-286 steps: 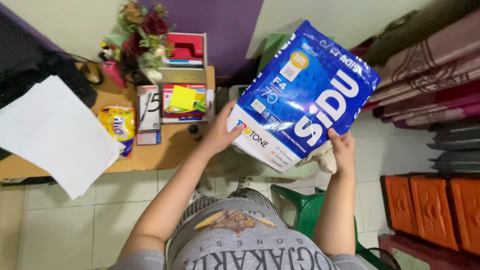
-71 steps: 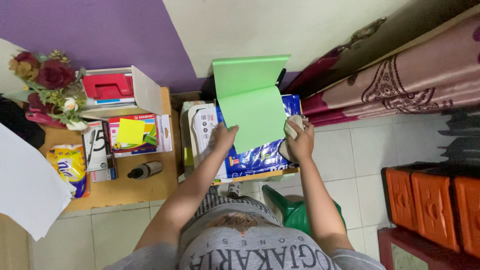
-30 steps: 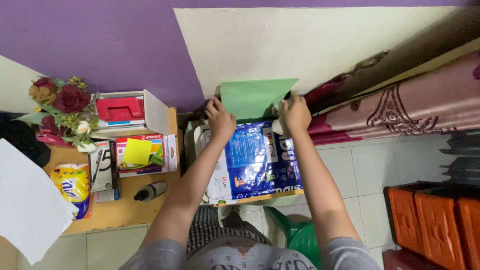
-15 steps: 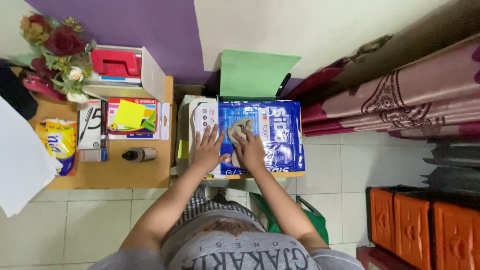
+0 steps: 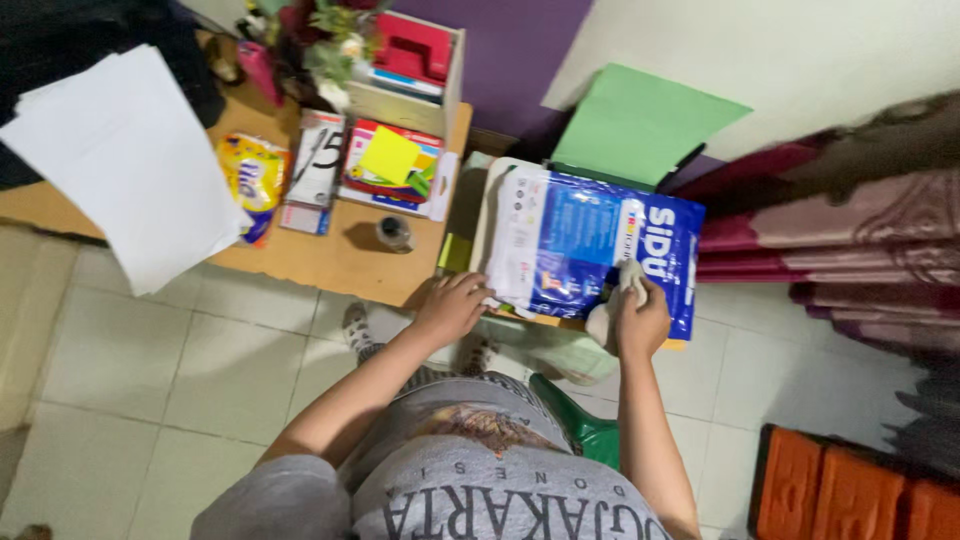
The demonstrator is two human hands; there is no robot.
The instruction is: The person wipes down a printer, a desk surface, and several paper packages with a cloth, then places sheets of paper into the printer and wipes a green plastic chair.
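1. My left hand [image 5: 455, 305] is curled round the near left corner of the blue paper ream [image 5: 600, 250].
2. My right hand [image 5: 640, 320] is bunched round a pale cloth [image 5: 618, 295], pressing it on the ream's near edge.
3. Green folder [image 5: 640, 125] leans on the wall behind.

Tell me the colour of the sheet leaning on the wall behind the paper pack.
Light green, plain. The sheet shows best in the head view, above the blue paper pack.
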